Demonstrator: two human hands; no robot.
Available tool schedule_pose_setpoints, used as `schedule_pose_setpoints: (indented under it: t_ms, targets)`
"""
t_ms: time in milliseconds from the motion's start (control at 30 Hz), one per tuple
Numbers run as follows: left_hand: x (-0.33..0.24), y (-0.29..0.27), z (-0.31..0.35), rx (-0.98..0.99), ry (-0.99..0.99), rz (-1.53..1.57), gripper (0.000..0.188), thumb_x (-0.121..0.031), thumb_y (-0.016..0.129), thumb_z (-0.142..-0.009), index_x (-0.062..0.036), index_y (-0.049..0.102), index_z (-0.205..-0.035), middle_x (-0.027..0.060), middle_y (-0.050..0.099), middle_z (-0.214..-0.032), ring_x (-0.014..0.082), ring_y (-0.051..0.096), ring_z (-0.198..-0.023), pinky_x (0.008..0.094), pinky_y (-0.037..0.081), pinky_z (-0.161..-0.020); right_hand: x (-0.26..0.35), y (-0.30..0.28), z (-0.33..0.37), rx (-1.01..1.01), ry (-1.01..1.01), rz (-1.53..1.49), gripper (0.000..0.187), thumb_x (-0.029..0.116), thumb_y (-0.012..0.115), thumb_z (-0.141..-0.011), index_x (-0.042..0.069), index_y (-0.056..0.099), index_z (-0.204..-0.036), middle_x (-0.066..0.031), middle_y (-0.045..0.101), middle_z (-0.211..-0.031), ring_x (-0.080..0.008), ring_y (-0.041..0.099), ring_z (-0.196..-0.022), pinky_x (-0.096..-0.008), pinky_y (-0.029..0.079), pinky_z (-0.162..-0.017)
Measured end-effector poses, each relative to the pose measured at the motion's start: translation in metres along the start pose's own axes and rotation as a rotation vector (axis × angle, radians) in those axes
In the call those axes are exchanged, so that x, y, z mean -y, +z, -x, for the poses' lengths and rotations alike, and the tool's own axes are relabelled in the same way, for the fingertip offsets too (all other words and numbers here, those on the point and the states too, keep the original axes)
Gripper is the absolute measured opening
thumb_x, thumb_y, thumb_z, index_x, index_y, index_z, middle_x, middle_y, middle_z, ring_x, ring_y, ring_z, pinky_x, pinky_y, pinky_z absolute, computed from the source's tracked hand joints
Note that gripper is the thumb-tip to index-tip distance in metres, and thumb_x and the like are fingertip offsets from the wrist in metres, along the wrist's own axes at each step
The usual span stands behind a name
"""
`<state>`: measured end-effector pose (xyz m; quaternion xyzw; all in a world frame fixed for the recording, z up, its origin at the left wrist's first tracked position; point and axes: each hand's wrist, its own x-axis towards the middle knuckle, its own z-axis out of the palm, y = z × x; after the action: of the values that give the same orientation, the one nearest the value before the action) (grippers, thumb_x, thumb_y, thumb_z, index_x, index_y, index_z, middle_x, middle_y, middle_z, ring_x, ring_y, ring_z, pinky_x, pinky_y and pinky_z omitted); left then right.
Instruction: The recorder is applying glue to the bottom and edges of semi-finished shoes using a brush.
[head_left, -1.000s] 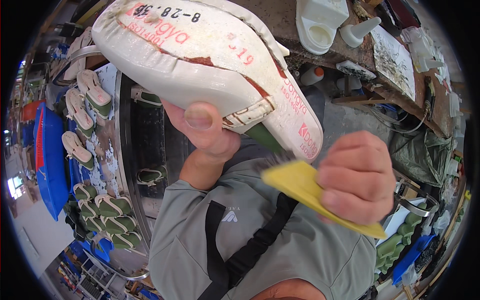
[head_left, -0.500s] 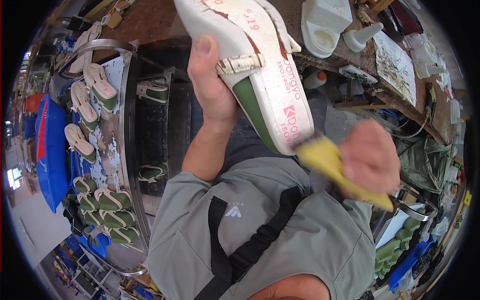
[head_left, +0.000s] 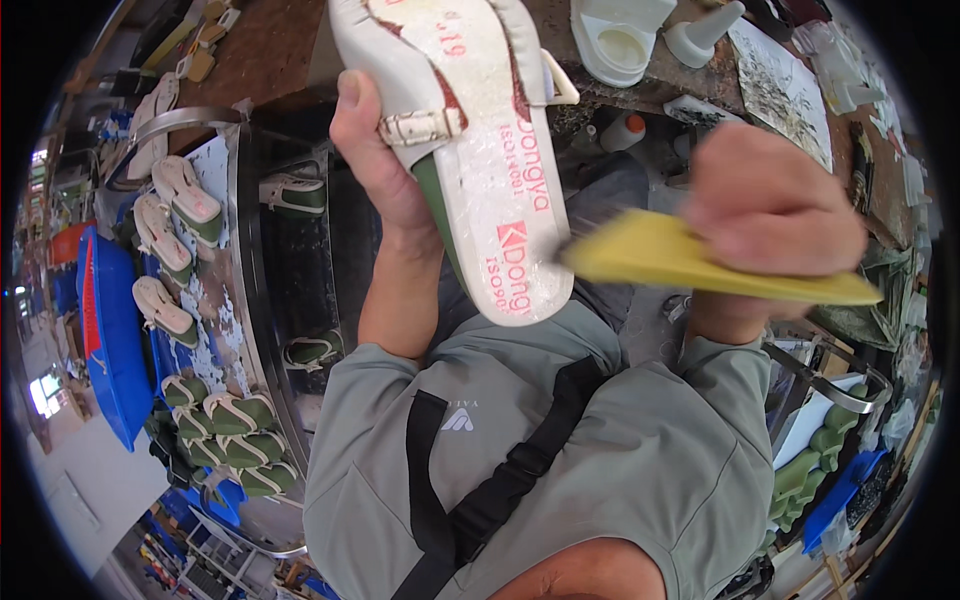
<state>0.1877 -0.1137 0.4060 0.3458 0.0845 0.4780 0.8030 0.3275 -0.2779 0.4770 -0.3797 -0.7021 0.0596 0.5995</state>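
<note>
My left hand [head_left: 385, 170] is closed around the side of a half-made sandal [head_left: 505, 200], its thumb along the edge. The pale underside with red print faces up, looking glossy in patches, and a green wedge [head_left: 432, 195] shows at its side. A folded strap end crosses near my thumb. In my closed right hand [head_left: 775, 205], slightly blurred, is a flat yellow-handled brush [head_left: 640, 250]. Its dark bristles meet or nearly touch the sandal's right edge, close to the rounded heel end; blur hides the exact contact.
A workbench [head_left: 275, 55] runs along the far side, carrying a white pot [head_left: 620, 45], a white nozzle-shaped piece [head_left: 703, 35] and a stained sheet [head_left: 785, 85]. At left stands a metal-framed rack [head_left: 245, 250] with several sandals [head_left: 185, 200]. Beyond it is a blue tub [head_left: 115, 345].
The sandal has shifted left and slightly nearer me. The brush has moved up from the heel tip to the right edge, its handle now more level, and my right hand has risen with it.
</note>
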Motion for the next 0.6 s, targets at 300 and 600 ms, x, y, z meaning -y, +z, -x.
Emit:
schedule_pose_setpoints:
  t_ms: [300, 600]
  targets:
    - [0.001, -0.024, 0.016, 0.118, -0.076, -0.143, 0.080, -0.061, 0.047, -0.081, 0.0027, 0.039, -0.129, 0.0198, 0.056, -0.115, 0.0299, 0.060, -0.097, 0.0430, 0.051, -0.083, 0.013, 0.022, 0.004, 0.068, 0.004, 0.179, 0.020, 0.008, 0.073, -0.066, -0.003, 0.067, -0.081, -0.0092, 0.064, -0.070, -0.0184, 0.058, -0.054, -0.0292, 0.043, -0.047]
    - [-0.004, -0.031, 0.038, 0.381, -0.091, -0.238, 0.095, -0.056, 0.074, -0.066, 0.0128, 0.041, -0.124, 0.0198, 0.058, -0.115, 0.0248, 0.061, -0.100, 0.0366, 0.049, -0.088, -0.004, 0.014, -0.055, -0.168, 0.178, 0.002, 0.009, 0.000, 0.069, -0.073, -0.003, 0.068, -0.082, -0.0117, 0.065, -0.073, -0.0164, 0.059, -0.058, -0.0267, 0.045, -0.051]
